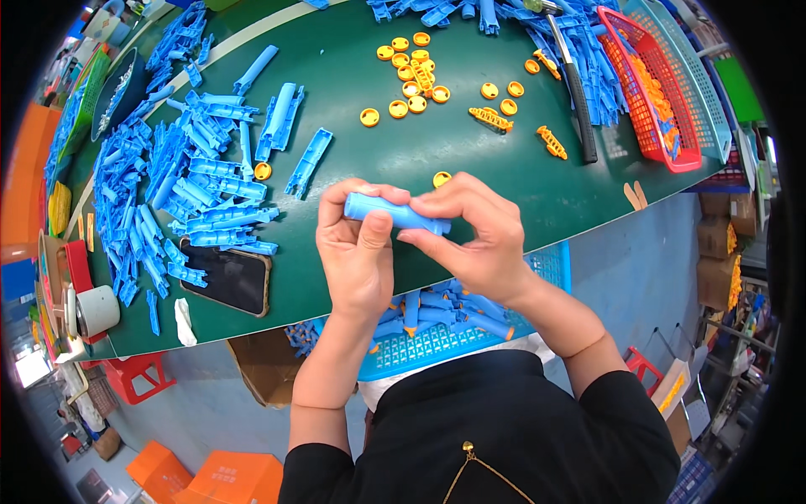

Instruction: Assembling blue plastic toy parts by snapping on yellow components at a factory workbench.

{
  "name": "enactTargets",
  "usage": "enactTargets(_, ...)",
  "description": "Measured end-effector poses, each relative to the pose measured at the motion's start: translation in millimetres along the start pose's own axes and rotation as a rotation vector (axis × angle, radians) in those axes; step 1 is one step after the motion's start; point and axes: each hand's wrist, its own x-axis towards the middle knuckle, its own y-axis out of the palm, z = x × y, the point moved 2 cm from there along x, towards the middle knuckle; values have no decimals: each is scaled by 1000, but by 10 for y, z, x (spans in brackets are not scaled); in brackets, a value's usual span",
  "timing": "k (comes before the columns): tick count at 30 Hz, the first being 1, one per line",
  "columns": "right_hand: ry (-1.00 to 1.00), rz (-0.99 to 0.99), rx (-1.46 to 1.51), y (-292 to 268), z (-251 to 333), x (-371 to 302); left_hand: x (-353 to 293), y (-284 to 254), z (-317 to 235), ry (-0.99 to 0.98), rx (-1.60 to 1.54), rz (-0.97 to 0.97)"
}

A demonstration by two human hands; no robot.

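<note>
Above the near edge of the green table, both my hands hold one blue plastic tube (382, 210). My left hand (357, 244) grips its left end between thumb and fingers. My right hand (470, 227) pinches the right end. Just beyond the right fingers lies a yellow round cap (442, 179). More yellow caps (398, 109) and ridged yellow inserts (490, 119) are scattered farther back. Loose blue half-shells (309, 163) lie to the left, beside a big heap of blue half-shells (185, 168).
A hammer (575, 92) lies at the right near a red basket (651, 92) of yellow parts. A phone (225, 277) rests at the front left, near a white cup (98, 311). Below the table edge, a blue basket (403, 357) holds assembled blue tubes.
</note>
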Motion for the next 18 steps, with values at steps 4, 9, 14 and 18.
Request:
enactTargets(4, 283, -92, 388, 43, 37, 64, -14, 43, -29, 127, 26, -46)
enactTargets(9, 656, -4, 860, -58, -108, 12, -32, 88, -46, 219, 313, -28)
enactTargets(14, 651, 0, 786, -30, -86, -23, -19, 75, -62, 322, 436, 34)
enactTargets(18, 438, -25, 541, 24, 64, -14, -20, 72, -76, 259, 338, -41)
